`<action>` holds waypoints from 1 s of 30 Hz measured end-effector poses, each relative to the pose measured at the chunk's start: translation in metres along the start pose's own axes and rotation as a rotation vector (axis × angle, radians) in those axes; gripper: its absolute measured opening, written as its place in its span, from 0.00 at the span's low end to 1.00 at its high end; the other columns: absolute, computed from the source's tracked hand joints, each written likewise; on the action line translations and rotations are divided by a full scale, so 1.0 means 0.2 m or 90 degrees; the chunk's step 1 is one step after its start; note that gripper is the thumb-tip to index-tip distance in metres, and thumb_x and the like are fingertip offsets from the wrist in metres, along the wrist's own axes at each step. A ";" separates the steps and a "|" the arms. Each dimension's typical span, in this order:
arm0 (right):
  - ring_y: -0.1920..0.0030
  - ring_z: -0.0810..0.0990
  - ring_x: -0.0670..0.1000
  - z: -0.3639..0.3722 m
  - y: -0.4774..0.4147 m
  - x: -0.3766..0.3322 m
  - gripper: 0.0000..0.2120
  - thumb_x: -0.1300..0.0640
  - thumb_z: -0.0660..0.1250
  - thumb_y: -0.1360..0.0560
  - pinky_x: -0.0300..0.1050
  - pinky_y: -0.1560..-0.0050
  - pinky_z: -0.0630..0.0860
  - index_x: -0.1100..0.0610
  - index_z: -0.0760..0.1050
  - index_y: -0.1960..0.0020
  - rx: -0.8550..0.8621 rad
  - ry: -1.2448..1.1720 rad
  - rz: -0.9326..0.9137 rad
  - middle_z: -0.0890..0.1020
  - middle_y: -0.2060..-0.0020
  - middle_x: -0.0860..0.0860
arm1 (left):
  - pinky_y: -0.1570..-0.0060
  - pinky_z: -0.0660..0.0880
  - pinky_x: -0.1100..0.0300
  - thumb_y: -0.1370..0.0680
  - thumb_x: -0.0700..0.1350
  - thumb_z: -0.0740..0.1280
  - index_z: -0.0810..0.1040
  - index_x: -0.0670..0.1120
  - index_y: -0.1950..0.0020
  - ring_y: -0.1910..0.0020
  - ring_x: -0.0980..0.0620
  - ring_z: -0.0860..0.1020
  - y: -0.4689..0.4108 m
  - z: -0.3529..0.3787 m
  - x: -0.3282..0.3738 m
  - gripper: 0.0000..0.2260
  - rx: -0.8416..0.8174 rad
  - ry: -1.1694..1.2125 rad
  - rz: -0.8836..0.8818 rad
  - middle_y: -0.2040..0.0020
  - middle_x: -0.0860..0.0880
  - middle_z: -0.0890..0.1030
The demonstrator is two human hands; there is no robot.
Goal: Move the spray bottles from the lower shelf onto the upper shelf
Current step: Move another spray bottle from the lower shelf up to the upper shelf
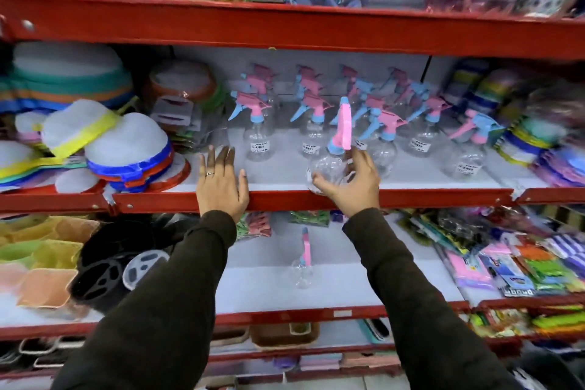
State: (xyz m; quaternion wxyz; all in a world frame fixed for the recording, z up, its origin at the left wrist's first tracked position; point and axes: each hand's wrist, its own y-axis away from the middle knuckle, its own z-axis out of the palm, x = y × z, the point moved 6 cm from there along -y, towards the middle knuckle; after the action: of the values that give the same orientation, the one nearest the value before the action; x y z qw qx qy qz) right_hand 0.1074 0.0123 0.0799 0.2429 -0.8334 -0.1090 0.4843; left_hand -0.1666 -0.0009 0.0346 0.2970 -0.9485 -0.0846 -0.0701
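The right hand (346, 180) grips a clear bottle (329, 165) by its round body, at the front edge of the upper shelf (285, 199); whether its base already touches the board cannot be told. Its pink-and-blue spray head points up. Behind and to either side stand the placed bottles (373, 123), in rows reaching to the back wall, several with price labels. The left hand (221, 180) is open and empty, palm down, fingers spread, resting over the shelf's red lip just left of the rows.

Below, on the lower shelf (332, 285), one last bottle (304, 263) stands alone on the bare white board, between the two sleeves. No other can be seen there.

The job looks nearly finished: most bottles are up, one is being set down, and one seems left to fetch. Dish covers (104, 142) and packets (506, 260) flank both shelves.
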 end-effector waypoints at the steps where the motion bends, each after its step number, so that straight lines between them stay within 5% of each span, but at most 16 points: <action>1: 0.54 0.74 0.48 0.03 -0.04 0.00 0.30 0.46 0.79 0.40 0.23 0.54 0.66 0.51 0.76 0.40 -0.003 0.008 0.010 0.76 0.51 0.50 | 0.22 0.40 0.49 0.20 0.53 0.46 0.64 0.39 0.24 0.20 0.41 0.54 0.00 0.00 0.00 0.29 -0.001 0.002 -0.001 0.23 0.40 0.67; 5: 0.49 0.76 0.51 0.13 -0.15 0.06 0.33 0.43 0.79 0.39 0.43 0.45 0.76 0.51 0.76 0.37 -0.028 0.044 0.068 0.78 0.47 0.51 | 0.22 0.43 0.48 0.19 0.53 0.47 0.64 0.39 0.23 0.20 0.42 0.55 -0.01 0.01 -0.01 0.29 -0.002 -0.001 -0.005 0.23 0.41 0.67; 8: 0.49 0.78 0.54 0.19 -0.18 0.11 0.33 0.43 0.79 0.39 0.49 0.43 0.79 0.51 0.77 0.37 -0.042 0.047 0.096 0.78 0.47 0.52 | 0.21 0.46 0.46 0.19 0.54 0.46 0.64 0.40 0.23 0.20 0.42 0.56 -0.01 0.01 -0.01 0.29 0.000 -0.003 -0.009 0.24 0.41 0.68; 15: 0.40 0.77 0.56 0.24 -0.20 0.13 0.36 0.46 0.77 0.35 0.45 0.39 0.75 0.52 0.72 0.31 -0.074 0.052 0.107 0.77 0.41 0.54 | 0.21 0.46 0.46 0.19 0.54 0.46 0.65 0.41 0.23 0.20 0.42 0.56 -0.01 0.01 -0.02 0.29 0.005 -0.002 -0.014 0.23 0.42 0.68; 18: 0.34 0.72 0.59 0.24 -0.19 0.12 0.42 0.44 0.77 0.37 0.52 0.34 0.73 0.51 0.64 0.28 -0.044 0.054 0.098 0.72 0.35 0.57 | 0.21 0.46 0.46 0.19 0.55 0.46 0.65 0.41 0.23 0.20 0.42 0.57 -0.01 0.01 -0.01 0.29 0.009 0.001 -0.015 0.23 0.42 0.67; 24: 0.43 0.77 0.57 0.23 -0.20 0.12 0.34 0.41 0.80 0.39 0.46 0.43 0.77 0.54 0.70 0.41 -0.010 0.056 0.120 0.75 0.44 0.54 | 0.21 0.46 0.48 0.19 0.55 0.46 0.65 0.41 0.23 0.20 0.43 0.57 -0.01 0.00 -0.01 0.29 0.011 0.000 -0.019 0.23 0.42 0.67; 30: 0.42 0.79 0.55 0.24 -0.23 0.14 0.32 0.47 0.78 0.37 0.49 0.39 0.77 0.55 0.75 0.36 -0.049 0.030 0.122 0.80 0.41 0.53 | 0.21 0.47 0.47 0.19 0.55 0.47 0.65 0.41 0.23 0.20 0.42 0.57 -0.01 0.01 -0.01 0.29 0.005 -0.003 -0.020 0.23 0.42 0.67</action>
State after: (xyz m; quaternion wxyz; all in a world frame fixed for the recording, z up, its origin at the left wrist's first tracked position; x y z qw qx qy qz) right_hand 0.0831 0.0769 0.0624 0.1662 -0.8598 -0.0418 0.4811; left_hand -0.1688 0.0014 0.0336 0.2992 -0.9461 -0.1007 -0.0722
